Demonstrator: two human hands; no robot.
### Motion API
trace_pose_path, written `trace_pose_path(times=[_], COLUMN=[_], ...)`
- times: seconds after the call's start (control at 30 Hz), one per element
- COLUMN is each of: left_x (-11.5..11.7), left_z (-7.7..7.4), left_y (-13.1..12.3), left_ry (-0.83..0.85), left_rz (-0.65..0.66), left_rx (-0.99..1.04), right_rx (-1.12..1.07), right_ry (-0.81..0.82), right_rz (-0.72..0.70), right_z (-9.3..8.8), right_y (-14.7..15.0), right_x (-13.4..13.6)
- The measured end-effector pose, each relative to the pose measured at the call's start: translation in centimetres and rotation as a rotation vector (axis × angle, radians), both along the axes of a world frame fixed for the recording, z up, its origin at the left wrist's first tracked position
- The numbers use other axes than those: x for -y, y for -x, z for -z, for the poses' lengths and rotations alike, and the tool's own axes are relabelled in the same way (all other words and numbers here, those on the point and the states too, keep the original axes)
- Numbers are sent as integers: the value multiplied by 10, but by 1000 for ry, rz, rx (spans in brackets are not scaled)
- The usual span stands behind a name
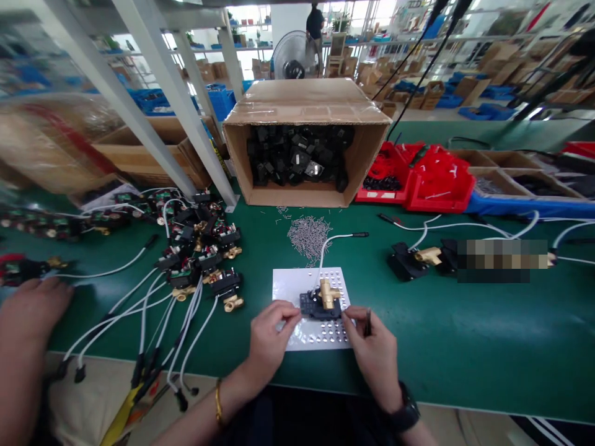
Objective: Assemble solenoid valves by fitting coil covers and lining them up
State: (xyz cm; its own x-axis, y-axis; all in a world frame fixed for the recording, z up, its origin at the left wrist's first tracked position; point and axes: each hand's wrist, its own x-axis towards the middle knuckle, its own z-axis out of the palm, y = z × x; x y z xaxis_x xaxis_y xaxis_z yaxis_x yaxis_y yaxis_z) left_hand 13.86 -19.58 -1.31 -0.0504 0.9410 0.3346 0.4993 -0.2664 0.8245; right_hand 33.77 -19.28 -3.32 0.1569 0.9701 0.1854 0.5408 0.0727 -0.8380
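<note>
A black valve actuator (309, 305) with a brass valve body (328, 293) on top and a white cable (321, 257) lies on a white sheet (290, 282) dotted with small round shiny pieces. My left hand (272, 334) pinches the actuator's left edge between thumb and fingers. At its right edge are the closed thumb and fingertips of my right hand (375, 350), which also holds a slim dark tool (368, 322). What the right fingertips pinch is too small to make out. A pile of small metal screws (309, 236) lies just beyond the sheet.
An open cardboard box (307, 105) holds black housings (297, 155). Cabled valve units (199, 248) crowd the left; more valve units (409, 259) lie right. Red bins (439, 179) and a divided blue tray (525, 205) stand back right. Another person's hand (35, 310) is at far left.
</note>
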Motion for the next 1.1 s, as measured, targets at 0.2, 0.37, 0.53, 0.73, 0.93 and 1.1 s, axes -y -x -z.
trace_pose_path(times=[0.2,0.37,0.53,0.73,0.93,1.1], left_x=[6,8,10,5,1,-16], left_z=[21,26,32,30,31,6], left_y=[-13,-15,-16,-20,-27,-10], left_ry=[-236,-267,-185,-63,46,119], left_rz=[158,128,124,7,-67,-301], left_rx=[-219,-250,-235,-216,-220,-118], right_rx=[138,194,191,199,256,381], right_ry=[-113,-163,-186,-172,-157,9], right_rz=[-194,-281,-318,-322,-312,-434], right_z=[4,9,9,7,4,-19], right_y=[-4,-7,-9,-7,-13,-11], right_x=[3,5,5,8,8,-15])
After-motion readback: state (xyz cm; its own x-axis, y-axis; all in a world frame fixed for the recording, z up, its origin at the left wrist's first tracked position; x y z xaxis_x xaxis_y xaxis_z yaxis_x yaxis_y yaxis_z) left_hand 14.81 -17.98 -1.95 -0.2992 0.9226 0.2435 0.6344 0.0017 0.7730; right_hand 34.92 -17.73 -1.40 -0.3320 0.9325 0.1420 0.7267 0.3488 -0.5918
